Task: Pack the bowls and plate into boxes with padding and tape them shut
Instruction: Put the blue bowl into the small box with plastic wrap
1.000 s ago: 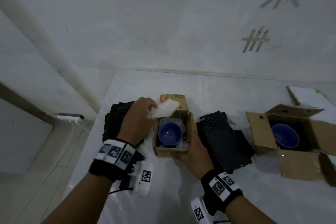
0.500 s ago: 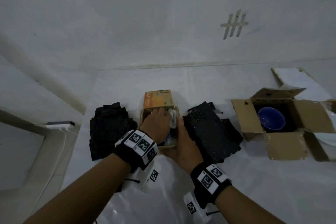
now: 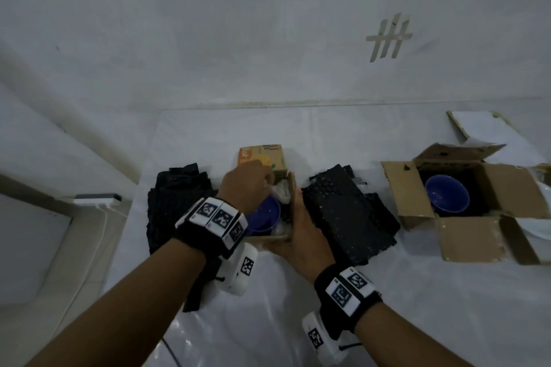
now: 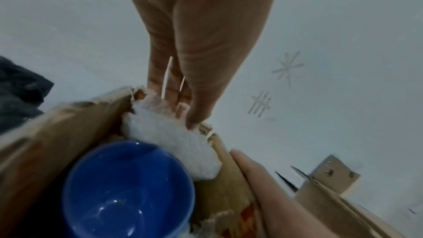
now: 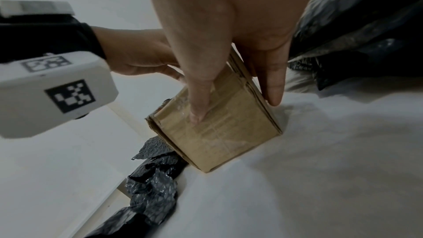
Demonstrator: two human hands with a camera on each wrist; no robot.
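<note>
While right grip clasps small box, left grip pinches padding beside blue bowl inside

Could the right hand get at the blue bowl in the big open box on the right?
Probably yes. The large cardboard box has its flaps open and nothing covers the blue bowl; only a low black padding pile lies between. The right hand must first release the small cardboard box.
</note>
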